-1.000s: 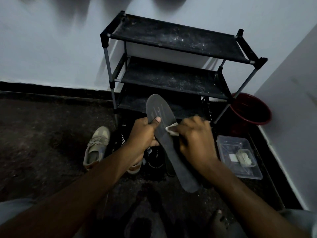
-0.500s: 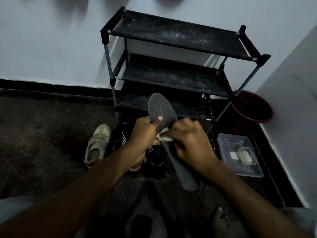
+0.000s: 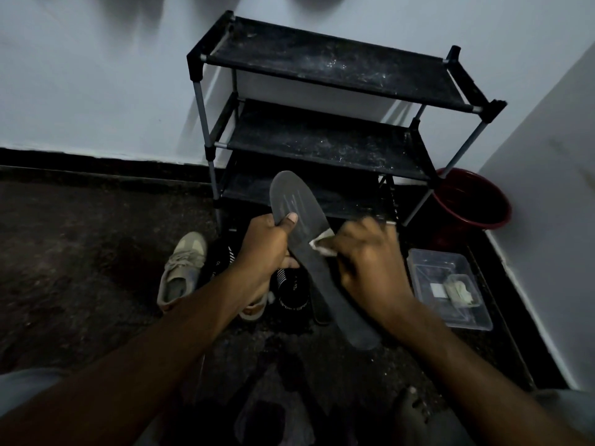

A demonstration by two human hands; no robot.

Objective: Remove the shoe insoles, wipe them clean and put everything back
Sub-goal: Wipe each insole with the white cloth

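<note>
1. Both forearms come in from the bottom corners of the frame and meet at the centre, raised off the dark floor.
2. The right hand (image 3: 370,262), just right of centre, has its fingers curled round a small white cloth (image 3: 322,243) and presses it against the right edge of the grey insole (image 3: 317,272). The hand is slightly blurred, so the exact pinch is hard to read.
3. The left hand (image 3: 267,243), just left of centre, grips the insole's left edge. The thumb lies flat on the upper face and the fingers are curled behind.
4. The insole is held in the air at the centre, slanting from upper left to lower right.
5. Progress, as I judge it: this insole is out and is being wiped. Refitting it and putting things back remain.
6. Below and behind the hands, a beige shoe (image 3: 183,268) and a black shoe (image 3: 291,291) lie on the floor. A dark strip beside the black shoe may be another insole, but I cannot tell.
7. At right, a clear plastic box (image 3: 473,320) holds pale items.
8. Farther up stand a black shoe rack (image 3: 322,140) and, at its right, a red bucket (image 3: 470,197).
</note>
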